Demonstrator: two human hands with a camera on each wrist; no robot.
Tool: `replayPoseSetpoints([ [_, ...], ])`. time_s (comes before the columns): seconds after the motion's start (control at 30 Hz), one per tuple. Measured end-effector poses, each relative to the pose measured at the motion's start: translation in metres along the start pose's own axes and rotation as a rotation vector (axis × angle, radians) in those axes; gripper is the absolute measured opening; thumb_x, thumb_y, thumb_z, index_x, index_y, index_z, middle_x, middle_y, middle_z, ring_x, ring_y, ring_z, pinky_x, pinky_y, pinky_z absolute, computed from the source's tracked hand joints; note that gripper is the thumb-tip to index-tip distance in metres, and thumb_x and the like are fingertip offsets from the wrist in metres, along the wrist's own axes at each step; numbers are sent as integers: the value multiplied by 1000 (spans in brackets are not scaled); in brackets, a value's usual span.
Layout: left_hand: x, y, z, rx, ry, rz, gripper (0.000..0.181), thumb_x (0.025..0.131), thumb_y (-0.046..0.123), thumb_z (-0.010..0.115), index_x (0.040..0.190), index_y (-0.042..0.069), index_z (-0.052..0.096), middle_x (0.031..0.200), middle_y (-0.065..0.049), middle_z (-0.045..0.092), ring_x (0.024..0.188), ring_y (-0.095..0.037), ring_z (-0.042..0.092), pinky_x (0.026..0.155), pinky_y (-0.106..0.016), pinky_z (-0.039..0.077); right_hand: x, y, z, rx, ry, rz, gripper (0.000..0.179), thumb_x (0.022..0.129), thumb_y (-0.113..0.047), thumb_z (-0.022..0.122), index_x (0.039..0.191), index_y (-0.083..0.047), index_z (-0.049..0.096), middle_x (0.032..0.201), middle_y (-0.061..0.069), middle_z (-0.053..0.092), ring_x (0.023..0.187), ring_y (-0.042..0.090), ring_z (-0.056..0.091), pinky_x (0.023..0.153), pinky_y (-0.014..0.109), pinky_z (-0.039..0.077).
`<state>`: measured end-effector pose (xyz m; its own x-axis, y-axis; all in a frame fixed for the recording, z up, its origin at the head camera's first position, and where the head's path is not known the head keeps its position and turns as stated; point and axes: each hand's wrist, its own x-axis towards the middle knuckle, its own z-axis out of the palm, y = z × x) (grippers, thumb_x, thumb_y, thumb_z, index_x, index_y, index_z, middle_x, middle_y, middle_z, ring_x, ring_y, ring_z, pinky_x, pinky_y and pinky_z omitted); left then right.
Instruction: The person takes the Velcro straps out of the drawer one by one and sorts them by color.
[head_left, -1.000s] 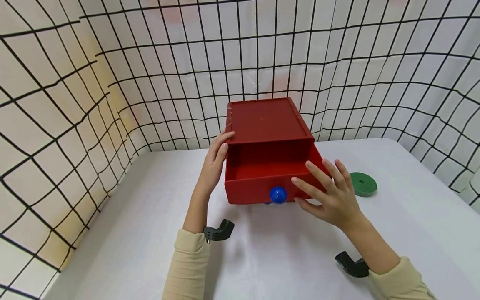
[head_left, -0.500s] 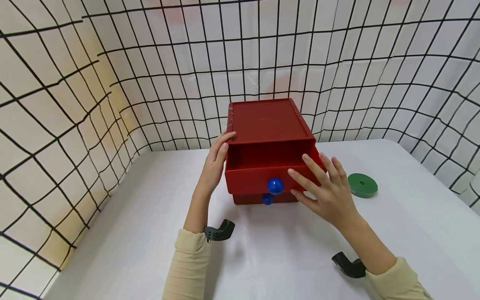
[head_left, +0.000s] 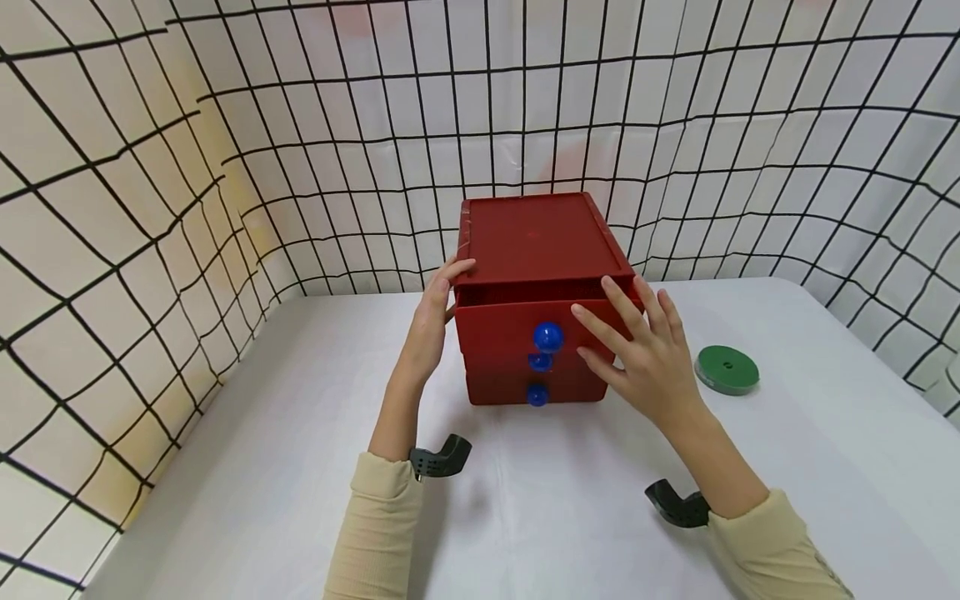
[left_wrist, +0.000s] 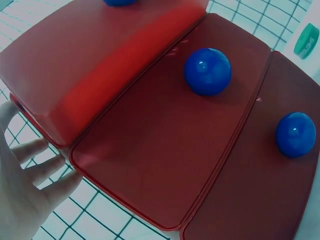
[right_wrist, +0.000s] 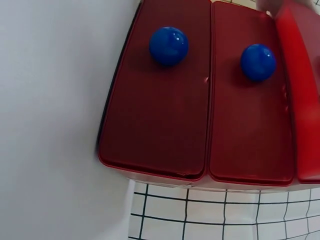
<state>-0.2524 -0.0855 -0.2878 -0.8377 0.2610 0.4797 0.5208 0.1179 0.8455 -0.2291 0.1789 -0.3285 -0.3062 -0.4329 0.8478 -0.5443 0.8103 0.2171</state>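
Note:
A dark red chest of drawers with round blue knobs stands on the table. Its top drawer sticks out a little, leaving a narrow gap under the chest's top; the two lower drawers are flush. My left hand rests along the chest's left side, one fingertip over the top edge; the left wrist view shows the fingers spread against that side. My right hand lies with spread fingers on the right part of the top drawer's front, beside the blue knob.
A green disc lies on the white table right of the chest. Black-gridded white sheeting rises behind the table and on both sides. Each wrist wears a black mount.
My right hand has pushed the top drawer inward, from well pulled out to nearly closed. The lower knobs have come into view. My left hand stays at the chest's side.

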Motion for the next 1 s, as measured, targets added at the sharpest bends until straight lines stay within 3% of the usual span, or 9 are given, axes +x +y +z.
replayPoseSetpoints([
  [0.23,0,0,-1,9,-11,12,43,99,22,20,136,10,37,150,-8,18,138,-21,20,105,-50,30,5,5,9,-6,-24,35,46,95,-45,34,139,-30,35,151,6,21,141,26,7,115,44,5],
  [0.53,0,-1,-1,48,21,-43,37,99,20,33,134,14,41,150,-3,22,139,-17,18,108,-46,27,8,9,17,-4,-93,72,48,96,-46,27,142,-32,29,153,5,12,142,27,-1,114,47,1],
  [0.73,1,-2,0,78,32,-41,36,98,21,36,133,16,42,149,-2,24,138,-14,19,108,-47,26,8,10,19,-32,-112,79,48,96,-45,26,142,-31,28,154,4,7,142,26,-5,113,49,-1],
  [0.87,1,-2,0,90,35,-42,36,98,20,37,133,16,42,149,-2,24,138,-15,22,107,-47,27,9,8,16,-34,-145,96,51,94,-38,40,142,-30,28,154,7,8,142,28,-3,113,50,0],
  [1.0,2,-2,0,93,33,-41,35,98,20,37,133,15,42,149,-2,24,138,-16,21,108,-48,26,7,3,12,9,-155,134,65,80,-26,62,139,-24,34,151,11,16,141,31,5,113,51,4],
])
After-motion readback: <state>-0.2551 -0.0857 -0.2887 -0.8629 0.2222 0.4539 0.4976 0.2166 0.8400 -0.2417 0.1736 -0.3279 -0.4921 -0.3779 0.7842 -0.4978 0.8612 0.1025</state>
